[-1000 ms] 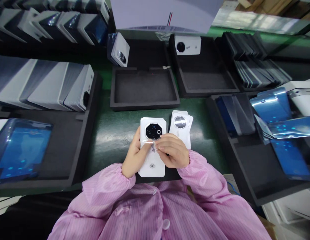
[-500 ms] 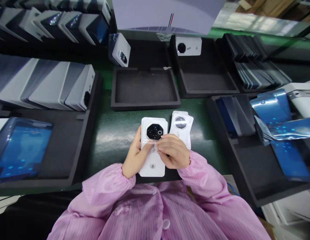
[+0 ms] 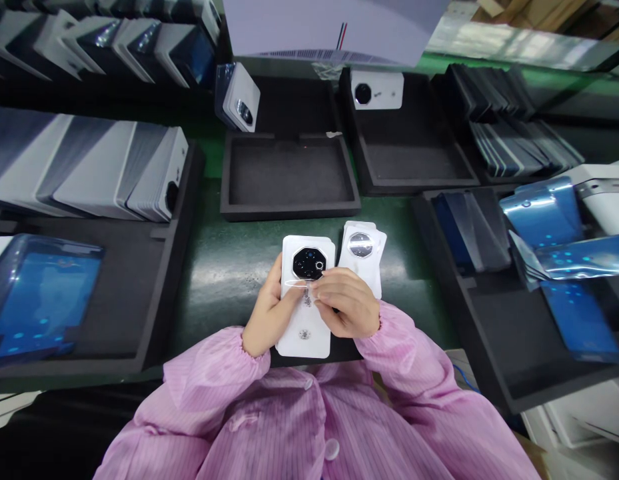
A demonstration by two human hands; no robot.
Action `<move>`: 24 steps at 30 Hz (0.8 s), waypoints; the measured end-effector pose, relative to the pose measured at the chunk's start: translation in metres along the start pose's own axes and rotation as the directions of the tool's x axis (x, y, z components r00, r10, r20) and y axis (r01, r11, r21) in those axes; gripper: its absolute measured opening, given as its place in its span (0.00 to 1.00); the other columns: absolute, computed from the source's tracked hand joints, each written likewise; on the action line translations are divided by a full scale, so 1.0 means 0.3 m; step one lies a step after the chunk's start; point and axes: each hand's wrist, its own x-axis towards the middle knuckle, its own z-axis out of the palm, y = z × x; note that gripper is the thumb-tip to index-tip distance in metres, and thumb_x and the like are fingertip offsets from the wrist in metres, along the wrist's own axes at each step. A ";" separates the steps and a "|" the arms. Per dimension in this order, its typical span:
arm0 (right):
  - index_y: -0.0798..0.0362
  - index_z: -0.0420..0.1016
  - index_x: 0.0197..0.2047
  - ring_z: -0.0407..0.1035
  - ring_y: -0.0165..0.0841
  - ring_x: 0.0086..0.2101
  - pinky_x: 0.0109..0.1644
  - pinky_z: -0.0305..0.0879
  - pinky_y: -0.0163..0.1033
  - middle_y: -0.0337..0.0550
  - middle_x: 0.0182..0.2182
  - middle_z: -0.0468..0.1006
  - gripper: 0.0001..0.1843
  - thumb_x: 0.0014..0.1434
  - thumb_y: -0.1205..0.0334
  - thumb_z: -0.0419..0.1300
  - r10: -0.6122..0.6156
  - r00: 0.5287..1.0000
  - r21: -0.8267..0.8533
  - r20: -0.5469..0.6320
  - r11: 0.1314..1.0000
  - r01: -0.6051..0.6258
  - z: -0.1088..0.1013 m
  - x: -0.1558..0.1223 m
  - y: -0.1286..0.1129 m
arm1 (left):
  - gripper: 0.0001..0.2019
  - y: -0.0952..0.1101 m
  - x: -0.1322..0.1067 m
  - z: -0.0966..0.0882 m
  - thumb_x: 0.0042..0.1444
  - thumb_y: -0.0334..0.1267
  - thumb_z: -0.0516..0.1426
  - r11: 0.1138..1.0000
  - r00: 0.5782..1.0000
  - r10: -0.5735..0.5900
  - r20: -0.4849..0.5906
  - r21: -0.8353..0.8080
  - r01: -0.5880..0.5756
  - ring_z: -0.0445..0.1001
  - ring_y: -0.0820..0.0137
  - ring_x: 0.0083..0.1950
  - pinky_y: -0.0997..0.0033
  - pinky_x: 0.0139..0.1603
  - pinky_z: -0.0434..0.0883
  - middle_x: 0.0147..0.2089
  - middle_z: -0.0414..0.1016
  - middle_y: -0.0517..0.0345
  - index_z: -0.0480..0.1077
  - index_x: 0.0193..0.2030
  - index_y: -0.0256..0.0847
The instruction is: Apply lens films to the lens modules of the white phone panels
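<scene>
My left hand (image 3: 269,310) grips a white phone back panel (image 3: 309,333) along its left edge, thumb across the front. The panel has a black octagonal camera patch (image 3: 308,262) near its top, with small dark markings below. Beneath it at least one more panel edge shows. My right hand (image 3: 346,300) is pinched over the panel's right side, just below the patch. Between the thumb and fingertips is what looks like a clear film (image 3: 295,283), its edge catching the light. A small stack of similar white panels (image 3: 372,263) lies beside my right hand, partly hidden by it.
Black trays (image 3: 289,215) stand ahead. The one at back right (image 3: 419,181) holds a white panel. Racked panels (image 3: 104,167) and blue film sheets (image 3: 44,303) fill the left side. More blue sheets (image 3: 582,313) and dark sleeves (image 3: 482,230) lie right.
The panel's lower end has tilted slightly toward me. The clear film's edge looks a little more bowed below the camera patch. Both hands stay nearly in place.
</scene>
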 end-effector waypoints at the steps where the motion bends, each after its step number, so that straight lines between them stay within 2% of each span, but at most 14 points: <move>1: 0.57 0.68 0.43 0.77 0.36 0.36 0.44 0.75 0.48 0.48 0.30 0.81 0.14 0.53 0.77 0.60 0.001 1.000 0.001 0.003 1.000 -0.001 0.000 0.000 0.000 | 0.25 -0.002 0.000 0.000 0.61 0.39 0.56 1.000 1.000 -0.004 0.002 -0.007 0.004 0.71 0.63 0.55 0.63 0.57 0.67 0.56 0.72 0.55 0.57 0.65 0.46; 6: 0.57 0.68 0.44 0.77 0.35 0.36 0.45 0.75 0.48 0.47 0.30 0.81 0.15 0.53 0.76 0.60 0.003 1.000 -0.003 0.001 1.000 -0.003 -0.001 -0.001 0.000 | 0.26 -0.007 0.005 0.002 0.61 0.38 0.56 1.000 1.000 -0.010 -0.005 -0.015 0.010 0.71 0.62 0.56 0.61 0.58 0.66 0.56 0.72 0.54 0.57 0.65 0.46; 13: 0.55 0.69 0.43 0.77 0.35 0.36 0.45 0.75 0.47 0.45 0.31 0.81 0.12 0.54 0.74 0.59 0.003 1.000 -0.014 -0.001 1.000 -0.003 -0.002 0.004 -0.003 | 0.24 0.001 0.003 0.004 0.61 0.39 0.55 1.000 1.000 -0.025 0.007 -0.017 0.025 0.72 0.62 0.54 0.62 0.55 0.69 0.56 0.72 0.53 0.58 0.64 0.45; 16: 0.56 0.69 0.41 0.77 0.35 0.36 0.48 0.73 0.47 0.44 0.30 0.80 0.12 0.53 0.75 0.60 -0.007 1.000 -0.014 -0.004 1.000 0.007 -0.004 0.006 -0.005 | 0.25 -0.003 -0.001 0.002 0.61 0.38 0.55 1.000 1.000 0.014 -0.003 0.021 -0.014 0.72 0.63 0.53 0.63 0.55 0.68 0.56 0.72 0.53 0.56 0.65 0.45; 19: 0.56 0.69 0.40 0.76 0.34 0.35 0.52 0.72 0.48 0.44 0.29 0.79 0.11 0.53 0.73 0.59 -0.016 1.000 -0.019 0.005 1.000 0.016 -0.006 0.004 -0.005 | 0.27 -0.008 -0.005 0.002 0.61 0.39 0.55 0.996 0.999 0.040 -0.007 0.078 -0.039 0.70 0.62 0.57 0.61 0.59 0.65 0.60 0.69 0.52 0.54 0.67 0.45; 24: 0.57 0.68 0.43 0.72 0.33 0.31 0.50 0.74 0.52 0.41 0.27 0.74 0.11 0.54 0.69 0.58 -0.062 0.998 0.073 0.010 0.996 0.061 -0.004 -0.004 0.000 | 0.30 -0.004 -0.010 0.007 0.61 0.42 0.54 0.992 0.998 -0.035 0.059 0.125 0.027 0.72 0.61 0.54 0.58 0.58 0.67 0.58 0.71 0.51 0.50 0.68 0.44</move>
